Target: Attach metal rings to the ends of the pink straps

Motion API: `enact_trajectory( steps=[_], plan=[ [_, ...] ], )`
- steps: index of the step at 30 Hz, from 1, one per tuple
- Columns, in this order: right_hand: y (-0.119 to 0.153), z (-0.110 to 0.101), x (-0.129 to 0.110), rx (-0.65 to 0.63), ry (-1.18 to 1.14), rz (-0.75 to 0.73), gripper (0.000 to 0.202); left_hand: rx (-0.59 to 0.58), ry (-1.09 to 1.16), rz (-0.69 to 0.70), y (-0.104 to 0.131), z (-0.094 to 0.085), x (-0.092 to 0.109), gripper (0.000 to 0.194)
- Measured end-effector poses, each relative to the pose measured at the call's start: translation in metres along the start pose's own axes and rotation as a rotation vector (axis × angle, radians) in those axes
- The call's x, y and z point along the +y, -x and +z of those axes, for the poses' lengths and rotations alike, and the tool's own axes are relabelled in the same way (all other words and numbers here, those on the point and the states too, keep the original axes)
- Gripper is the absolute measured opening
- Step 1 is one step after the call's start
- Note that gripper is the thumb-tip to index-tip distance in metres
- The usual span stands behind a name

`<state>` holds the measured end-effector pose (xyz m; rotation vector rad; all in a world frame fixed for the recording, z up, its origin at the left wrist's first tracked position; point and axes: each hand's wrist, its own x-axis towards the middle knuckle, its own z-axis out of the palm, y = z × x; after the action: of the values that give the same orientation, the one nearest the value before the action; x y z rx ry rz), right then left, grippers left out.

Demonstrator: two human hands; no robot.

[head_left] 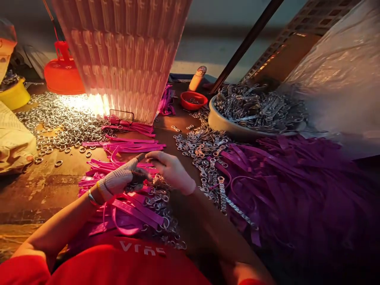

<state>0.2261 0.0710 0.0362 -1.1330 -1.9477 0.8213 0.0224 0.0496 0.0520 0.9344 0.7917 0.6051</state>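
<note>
My left hand (pixel 123 178), in a white dotted glove with dark fingertips, is partly closed over pink straps (pixel 133 209) in front of me. My right hand (pixel 172 170), in a pale glove, has its fingers bent toward the left fingertips. The two hands nearly meet. What either hand holds, if anything, is too small and shadowed to make out. Metal rings and links (pixel 162 202) lie on the straps just below the hands. More pink straps (pixel 133 145) lie beyond them.
Loose metal rings (pixel 71 122) cover the left, under a red lamp (pixel 63 75). A ridged clear plastic sheet (pixel 124 55) stands ahead. On the right are a bowl (pixel 219 122) of metal links, a small red bowl (pixel 193 106) and a purple strap pile (pixel 297 186).
</note>
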Motion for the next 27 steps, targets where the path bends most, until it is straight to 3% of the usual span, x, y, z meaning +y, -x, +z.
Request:
enact_trajectory(
  steps=[3, 6, 10, 12, 15, 18, 21, 24, 27],
  plan=[
    [0.001, 0.014, -0.036, -0.145, -0.106, -0.058, 0.03, -0.05, -0.064, 0.061, 0.003, 0.001, -0.003, 0.066],
    [0.004, 0.02, -0.049, -0.146, -0.123, 0.022, 0.031, -0.073, -0.065, 0.088, 0.01, -0.002, -0.007, 0.061],
    [0.013, 0.023, -0.049, 0.006, -0.151, 0.103, 0.029, 0.151, -0.21, 0.162, 0.022, -0.002, -0.011, 0.029],
    [0.018, 0.023, -0.048, 0.033, -0.146, 0.094, 0.028, 0.221, -0.259, 0.177, 0.028, -0.001, -0.012, 0.03],
    [0.022, 0.021, -0.045, 0.017, -0.087, -0.001, 0.033, 0.182, -0.181, 0.114, 0.032, -0.002, -0.012, 0.034],
    [0.023, 0.019, -0.037, -0.085, 0.022, -0.174, 0.038, 0.121, -0.097, 0.002, 0.031, -0.003, -0.012, 0.031],
    [0.025, 0.02, -0.03, -0.137, 0.128, -0.288, 0.029, 0.127, -0.148, -0.032, 0.027, -0.003, -0.016, 0.034],
    [0.028, 0.02, -0.029, -0.076, 0.267, -0.248, 0.018, 0.215, -0.293, 0.066, 0.027, 0.0, -0.017, 0.04],
    [0.03, 0.018, -0.034, -0.077, 0.396, -0.15, 0.018, 0.213, -0.469, 0.181, 0.027, 0.004, -0.011, 0.037]
  ],
)
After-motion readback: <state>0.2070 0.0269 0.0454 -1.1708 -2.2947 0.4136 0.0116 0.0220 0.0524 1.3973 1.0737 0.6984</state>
